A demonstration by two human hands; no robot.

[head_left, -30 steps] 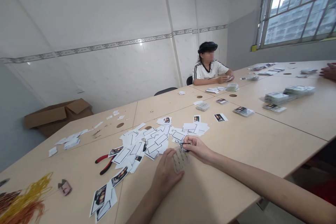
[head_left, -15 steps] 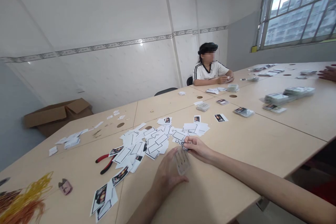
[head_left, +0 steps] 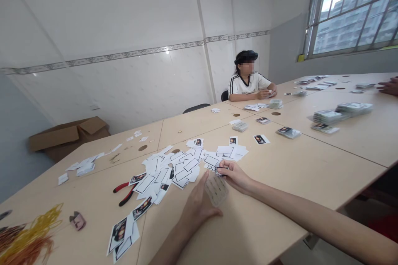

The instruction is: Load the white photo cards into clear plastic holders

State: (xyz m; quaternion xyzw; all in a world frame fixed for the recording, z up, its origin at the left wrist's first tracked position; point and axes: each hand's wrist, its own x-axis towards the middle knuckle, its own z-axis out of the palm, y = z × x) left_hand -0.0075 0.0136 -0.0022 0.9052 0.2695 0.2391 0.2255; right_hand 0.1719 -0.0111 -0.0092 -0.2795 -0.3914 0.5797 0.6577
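Note:
In front of me a clear plastic case (head_left: 217,190) with thin dark items inside sits over the table. My left hand (head_left: 199,205) is beside it on the left, fingers stretched and thumb spread below the case; whether the fingertips touch it is hard to tell. Pinched between the thumb and fingers of my right hand (head_left: 234,177) is a small dark printed card (head_left: 221,171), at the far edge of the case. Just beyond both hands lies a loose heap of white cards (head_left: 186,163) with black borders, mostly face down.
Red-handled pliers (head_left: 126,192) lie left of the heap. Printed cards (head_left: 121,236), a pink object (head_left: 77,220) and yellow strands (head_left: 40,230) are at the lower left. Stacked clear cases (head_left: 342,112) stand on the right. Across the table sits a person (head_left: 248,80); another hand (head_left: 388,86) shows far right.
The clear case has turned slightly and shows more of its flat face. My left fingers have drawn a little to the left. My right hand keeps its pinch on the card.

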